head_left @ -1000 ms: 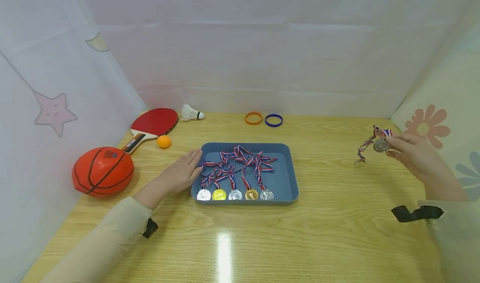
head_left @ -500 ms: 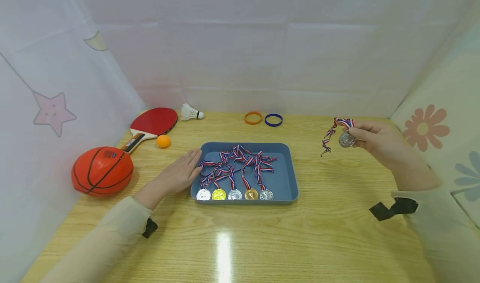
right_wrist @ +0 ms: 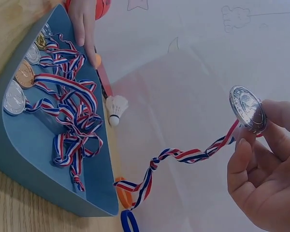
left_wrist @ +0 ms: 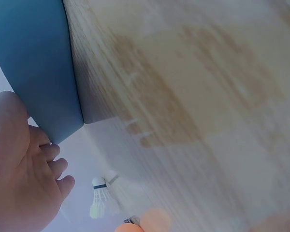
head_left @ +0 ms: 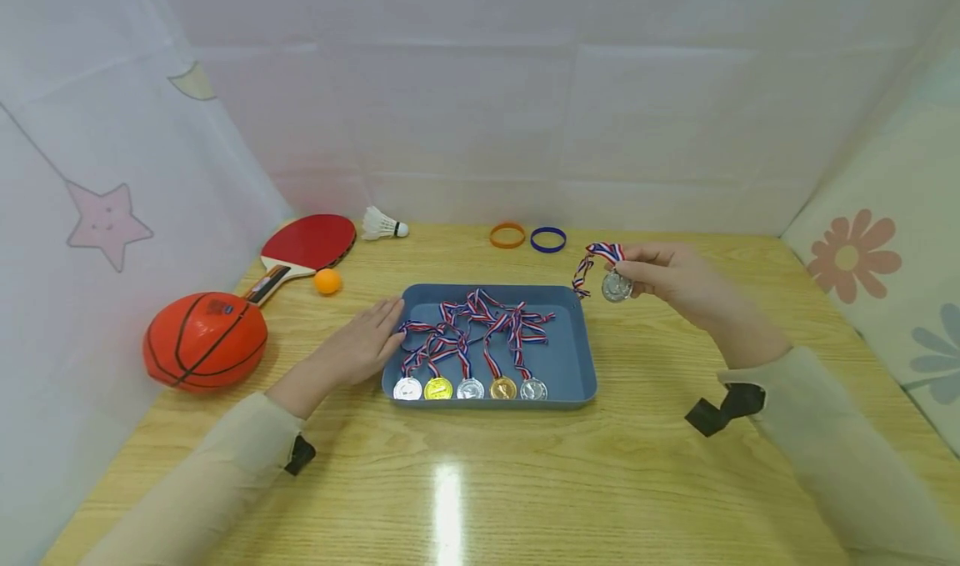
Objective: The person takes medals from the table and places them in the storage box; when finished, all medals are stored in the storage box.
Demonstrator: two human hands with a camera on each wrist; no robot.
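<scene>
My right hand (head_left: 667, 281) pinches a silver medal (head_left: 617, 286) between thumb and fingers, just beyond the right back corner of the blue tray. From the medal hangs a striped red, white and blue ribbon (right_wrist: 183, 155), its tail overlapping the tray's corner in the head view. At the tray's left end, my left hand (head_left: 363, 345) rests with straight fingers against the rim. Inside the tray (head_left: 576, 358) several medals line the near side, among them a yellow-gold one (head_left: 438, 388), a bronze-gold one (head_left: 503, 388) and a silver one (head_left: 533, 390). Their ribbons lie tangled behind them.
Left of the tray lie a red toy basketball (head_left: 206, 341), a table tennis bat (head_left: 311, 243) and an orange ball (head_left: 327, 281). A shuttlecock (head_left: 384, 224), an orange wristband (head_left: 507, 235) and a blue wristband (head_left: 548, 239) are along the table's back edge, before a cloth wall.
My right hand has carried the silver medal leftward from the far right to the tray's right back corner. The left hand and the tray have stayed in place.
</scene>
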